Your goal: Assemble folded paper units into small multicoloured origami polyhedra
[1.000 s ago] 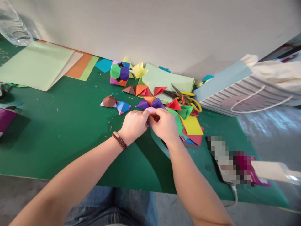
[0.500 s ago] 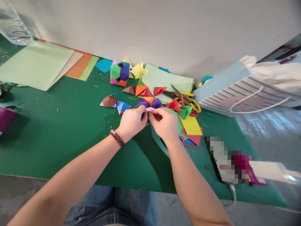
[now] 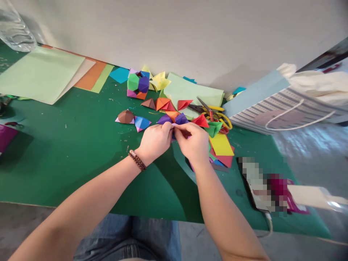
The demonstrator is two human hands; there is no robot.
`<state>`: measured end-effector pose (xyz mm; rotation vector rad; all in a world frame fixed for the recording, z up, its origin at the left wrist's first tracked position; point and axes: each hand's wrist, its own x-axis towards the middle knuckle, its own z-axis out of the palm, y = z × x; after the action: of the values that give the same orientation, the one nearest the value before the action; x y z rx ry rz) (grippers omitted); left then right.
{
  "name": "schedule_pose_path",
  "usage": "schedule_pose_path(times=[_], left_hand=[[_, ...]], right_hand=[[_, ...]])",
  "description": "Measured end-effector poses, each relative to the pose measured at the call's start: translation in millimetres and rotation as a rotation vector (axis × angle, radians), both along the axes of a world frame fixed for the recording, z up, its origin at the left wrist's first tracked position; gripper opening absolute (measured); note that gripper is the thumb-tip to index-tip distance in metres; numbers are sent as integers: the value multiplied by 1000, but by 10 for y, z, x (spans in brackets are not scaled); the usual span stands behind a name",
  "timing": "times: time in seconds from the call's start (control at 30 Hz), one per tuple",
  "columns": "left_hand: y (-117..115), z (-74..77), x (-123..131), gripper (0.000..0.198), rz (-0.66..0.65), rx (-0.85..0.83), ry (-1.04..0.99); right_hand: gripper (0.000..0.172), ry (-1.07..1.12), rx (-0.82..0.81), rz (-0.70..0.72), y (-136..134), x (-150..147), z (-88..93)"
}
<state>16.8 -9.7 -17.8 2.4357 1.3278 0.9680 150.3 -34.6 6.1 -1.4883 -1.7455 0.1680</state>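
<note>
We pinch a small folded paper piece between our closed left hand and right hand, just near a purple origami point on the green table.

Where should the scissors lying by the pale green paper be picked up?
By the yellow handle loops of the scissors, coming from above on the side of the right hand. The dark blades lie spread open, pointing up and left, so a grip there stays clear of them, though the folded green paper piece sits close to the loops.
</note>
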Motion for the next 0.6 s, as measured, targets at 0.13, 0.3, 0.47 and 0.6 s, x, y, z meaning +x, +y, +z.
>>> schedule_pose_path(times=[0.13,0.3,0.47,0.6], left_hand=[[8,1,-16,16,54,-63,-147],[-8,5,-17,15,75,-109,-206],[-14,-22,-5,18,56,-78,-75],[-20,-19,-6,20,30,-33,63]], right_hand=[[14,26,-43,-13,15,18,-13],[11,-35,-46,-11,29,21,-58],[13,-153,-1,2,10,-6,-59],[17,-203,-21,52,0,-12,-40]])
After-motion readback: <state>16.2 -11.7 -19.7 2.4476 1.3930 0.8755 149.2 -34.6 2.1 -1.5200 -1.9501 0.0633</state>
